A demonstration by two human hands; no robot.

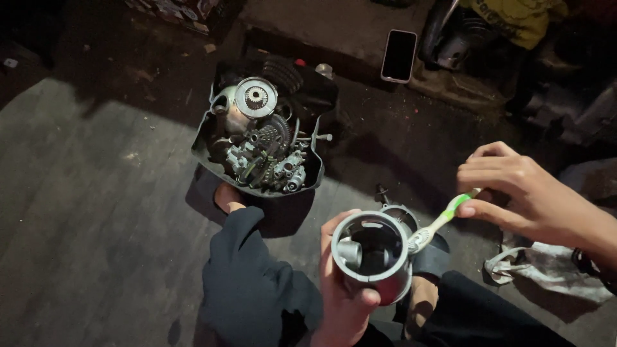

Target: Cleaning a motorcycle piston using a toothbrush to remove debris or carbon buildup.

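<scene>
A: So what's in the left hand (pixel 347 289)? Looks like a piston (pixel 373 257), grey metal, hollow, held over the lap with the open skirt end facing up toward the camera.

B: Yep. Its axis runs roughly up and down, tipped a bit toward the viewer, so you see straight into the bore. The left fingers are curled round the outer wall, thumb pressed on the near rim. I'd guess it's fairly hefty for its size and totally rigid, and possibly slick if there's oil on it (can't tell from the picture), so a wrap-around grip on the skirt seems the sensible place to hold it.

A: And the right hand (pixel 527 193)?

B: Pinching a toothbrush (pixel 443 220), green and white, near the tail of the handle between thumb and fingertips. It lies slanted, handle up to the right, bristle head down-left and touching the piston's right rim. It's light and a bit springy, so a pinch is plenty.

A: Other stuff around?

B: A black tray (pixel 205 144) full of gears and small engine bits sits on the floor ahead, well apart from the hands. A phone (pixel 399 56) lies further back, and a rag (pixel 553 270) is by the right knee.
</scene>
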